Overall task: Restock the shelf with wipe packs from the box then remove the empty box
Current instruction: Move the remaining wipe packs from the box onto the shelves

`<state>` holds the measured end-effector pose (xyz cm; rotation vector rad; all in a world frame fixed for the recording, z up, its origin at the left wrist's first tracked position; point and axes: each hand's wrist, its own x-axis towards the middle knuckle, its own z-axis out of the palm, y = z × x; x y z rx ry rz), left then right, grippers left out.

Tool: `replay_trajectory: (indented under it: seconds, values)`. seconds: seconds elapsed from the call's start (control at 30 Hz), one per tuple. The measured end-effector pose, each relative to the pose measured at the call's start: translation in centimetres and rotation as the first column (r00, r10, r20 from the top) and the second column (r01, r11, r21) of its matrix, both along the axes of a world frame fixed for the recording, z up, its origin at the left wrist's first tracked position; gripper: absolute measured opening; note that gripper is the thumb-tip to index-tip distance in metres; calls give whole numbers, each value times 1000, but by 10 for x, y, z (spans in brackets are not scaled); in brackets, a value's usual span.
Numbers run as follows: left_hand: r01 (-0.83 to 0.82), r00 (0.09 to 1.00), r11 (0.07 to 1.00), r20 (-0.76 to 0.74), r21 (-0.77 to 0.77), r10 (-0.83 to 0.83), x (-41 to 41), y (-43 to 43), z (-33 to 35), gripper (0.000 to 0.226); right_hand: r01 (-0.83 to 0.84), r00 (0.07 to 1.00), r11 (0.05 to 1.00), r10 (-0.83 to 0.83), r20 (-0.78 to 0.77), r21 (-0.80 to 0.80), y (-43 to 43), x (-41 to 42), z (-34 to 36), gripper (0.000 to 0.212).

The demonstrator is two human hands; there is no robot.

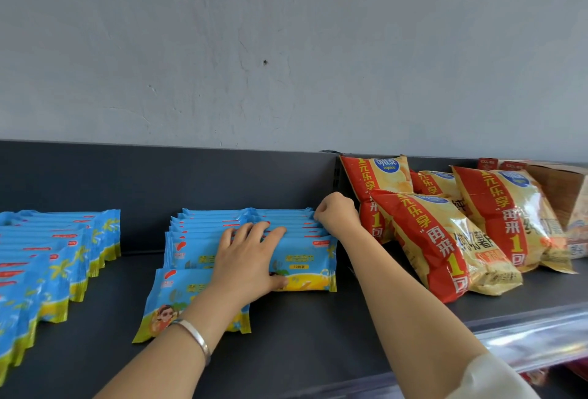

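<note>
A row of blue and yellow wipe packs (302, 268) stands leaning in the middle of the dark shelf (302, 335). My left hand (251, 258) lies flat on the front of this row, fingers spread over the tops of the packs. One loose wipe pack (165, 303) lies flat in front, partly under my left wrist. My right hand (337, 214) is curled at the right rear end of the row, its fingers touching the back packs' edge. A second row of wipe packs (54, 258) runs along the left. The box is not in view.
Red and yellow chip bags (445, 239) lean in a pile right of the wipe packs. A brown carton (563, 185) stands at the far right behind them. A grey wall rises behind the shelf. The shelf's clear front rail (534, 332) runs along the lower right.
</note>
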<state>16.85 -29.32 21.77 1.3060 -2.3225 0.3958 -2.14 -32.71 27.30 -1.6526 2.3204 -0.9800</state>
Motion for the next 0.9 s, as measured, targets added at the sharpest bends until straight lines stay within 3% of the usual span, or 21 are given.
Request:
replay_trajectory:
  seconds: [0.17,0.27,0.4,0.53,0.8,0.9]
  values:
    - [-22,1000,999,12,43,22,-2,-1,0,89,-68,998,997,69,-11,44,0,0,1,21]
    - [-21,1000,999,-10,41,22,-2,-2,2,85,-79,989,990,92,-112,115,2,2,2,20]
    - [-49,998,997,-34,59,51,-2,-6,8,91,-190,932,982,184,-312,12,10,16,-1,30]
    - [-82,997,991,2,105,82,-2,-8,12,98,-267,846,945,323,-424,187,10,34,-8,42]
    - [-74,997,996,-12,56,74,-1,-7,13,93,-158,852,981,191,-488,108,9,35,-12,49]
    - [-67,997,997,-27,46,68,-1,-7,12,91,-172,862,977,211,-461,125,10,33,-12,52]
